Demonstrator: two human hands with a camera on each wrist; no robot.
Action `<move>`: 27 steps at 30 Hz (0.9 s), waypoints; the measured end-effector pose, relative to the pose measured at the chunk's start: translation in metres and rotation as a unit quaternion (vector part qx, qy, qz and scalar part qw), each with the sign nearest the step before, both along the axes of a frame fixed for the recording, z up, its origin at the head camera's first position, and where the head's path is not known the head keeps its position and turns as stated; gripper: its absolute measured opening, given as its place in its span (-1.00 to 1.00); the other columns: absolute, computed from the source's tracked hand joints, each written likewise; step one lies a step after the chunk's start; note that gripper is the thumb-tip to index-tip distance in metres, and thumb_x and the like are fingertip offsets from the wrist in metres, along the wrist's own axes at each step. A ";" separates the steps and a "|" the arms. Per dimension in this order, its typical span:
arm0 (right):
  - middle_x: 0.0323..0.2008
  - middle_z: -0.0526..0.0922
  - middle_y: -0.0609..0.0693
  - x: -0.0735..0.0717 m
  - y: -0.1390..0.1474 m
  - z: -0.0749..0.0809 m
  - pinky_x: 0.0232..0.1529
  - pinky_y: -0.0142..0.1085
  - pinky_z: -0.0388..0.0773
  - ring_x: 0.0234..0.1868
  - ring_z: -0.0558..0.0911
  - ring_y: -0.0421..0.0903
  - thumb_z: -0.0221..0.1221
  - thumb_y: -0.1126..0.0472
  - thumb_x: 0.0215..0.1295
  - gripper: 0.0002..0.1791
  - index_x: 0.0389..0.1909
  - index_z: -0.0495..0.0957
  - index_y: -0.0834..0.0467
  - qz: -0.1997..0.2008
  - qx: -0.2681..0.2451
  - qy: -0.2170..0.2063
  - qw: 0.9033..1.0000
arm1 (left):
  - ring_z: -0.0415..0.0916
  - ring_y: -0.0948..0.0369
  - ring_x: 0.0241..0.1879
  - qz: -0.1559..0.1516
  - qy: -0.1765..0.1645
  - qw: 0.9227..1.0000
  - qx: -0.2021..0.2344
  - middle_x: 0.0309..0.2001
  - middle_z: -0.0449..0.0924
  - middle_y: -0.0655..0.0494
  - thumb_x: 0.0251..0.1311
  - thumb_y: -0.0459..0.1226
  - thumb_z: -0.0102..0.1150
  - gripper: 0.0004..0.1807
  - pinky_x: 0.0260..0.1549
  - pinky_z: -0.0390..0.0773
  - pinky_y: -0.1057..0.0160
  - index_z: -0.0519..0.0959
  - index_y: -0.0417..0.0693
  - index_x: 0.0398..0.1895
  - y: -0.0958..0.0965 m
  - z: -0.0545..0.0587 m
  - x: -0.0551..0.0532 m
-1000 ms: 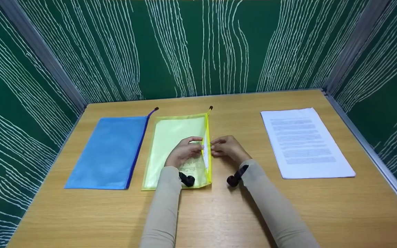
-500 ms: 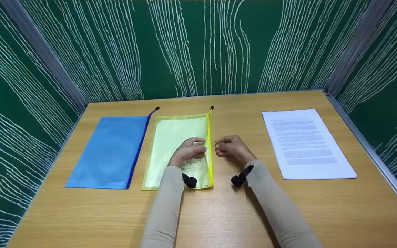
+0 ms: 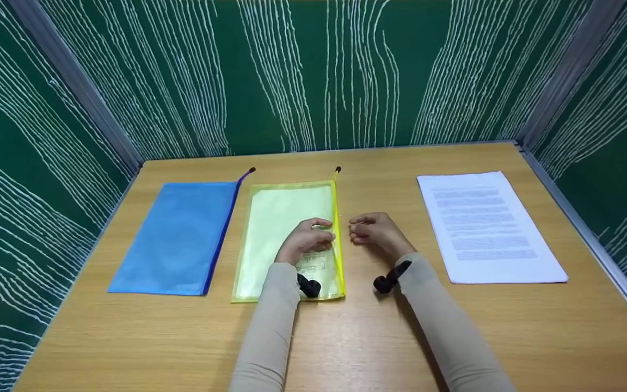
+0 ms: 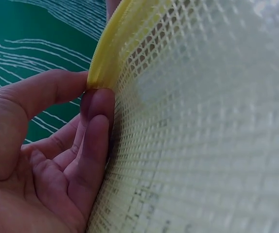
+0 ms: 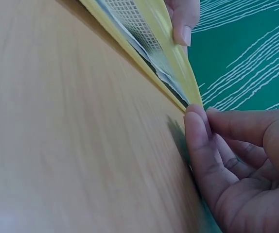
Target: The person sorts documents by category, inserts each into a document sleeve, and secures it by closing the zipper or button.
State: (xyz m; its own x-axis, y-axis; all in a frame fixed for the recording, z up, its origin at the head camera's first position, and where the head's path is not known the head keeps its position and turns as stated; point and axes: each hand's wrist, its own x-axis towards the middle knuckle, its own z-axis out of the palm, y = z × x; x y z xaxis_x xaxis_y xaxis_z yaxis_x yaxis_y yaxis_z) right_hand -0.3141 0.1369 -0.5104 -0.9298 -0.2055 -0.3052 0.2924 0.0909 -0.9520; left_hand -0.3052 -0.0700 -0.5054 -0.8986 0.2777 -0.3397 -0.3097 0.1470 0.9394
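Note:
A yellow zipper folder [image 3: 292, 204] lies flat in the middle of the table, with printed paper showing through its mesh. My left hand [image 3: 305, 239] rests over its right side. In the left wrist view, the left thumb and fingers [image 4: 98, 104] pinch the folder's yellow zipper edge [image 4: 103, 53]. My right hand [image 3: 376, 231] hovers just right of that edge, apart from it in the head view, fingers loosely curled. From the right wrist, the folder's mouth [image 5: 144, 46] gapes, with sheet edges inside; its far end overlaps my right fingertips [image 5: 198, 121].
Left of the yellow folder lies a blue zipper folder [image 3: 180, 237] with a dark zipper along its right side. A stack of printed sheets [image 3: 487, 218] lies at the right. Green, white-lined walls border the wooden table [image 3: 183, 337].
My right hand has drawn slightly away to the right from the folder's edge. The folder's mouth looks narrower from above. My left hand keeps hold of the edge.

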 end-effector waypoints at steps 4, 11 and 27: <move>-0.31 0.63 0.04 0.000 0.004 0.001 -0.24 -0.36 0.66 -0.36 0.66 -0.18 0.12 0.41 0.31 -0.63 0.11 0.43 0.46 0.003 -0.012 0.003 1.000 | 0.57 0.26 -0.46 -0.001 -0.003 1.000 -0.006 -0.45 0.61 0.12 0.06 -0.36 0.26 -0.50 -0.33 0.60 0.32 0.46 -0.17 0.14 0.005 0.002 0.001; -0.31 0.64 0.06 0.000 0.010 0.003 -0.23 -0.34 0.67 -0.34 0.67 -0.16 0.11 0.39 0.31 -0.64 0.10 0.45 0.42 -0.003 0.007 0.002 1.000 | 0.58 0.26 -0.50 0.015 -0.009 1.000 -0.009 -0.49 0.61 0.10 0.06 -0.39 0.27 -0.51 -0.40 0.60 0.33 0.47 -0.19 0.12 0.011 0.000 0.002; -0.14 0.66 0.17 -0.011 0.022 0.010 -0.22 -0.35 0.65 -0.31 0.67 -0.15 0.04 0.29 0.35 -0.66 0.10 0.50 0.31 0.012 0.108 0.049 0.993 | 0.49 0.24 -0.56 -0.021 0.024 0.997 -0.075 -0.41 0.51 0.09 0.12 -0.35 0.27 -0.37 -0.47 0.56 0.33 0.30 -0.15 0.28 0.027 0.011 0.011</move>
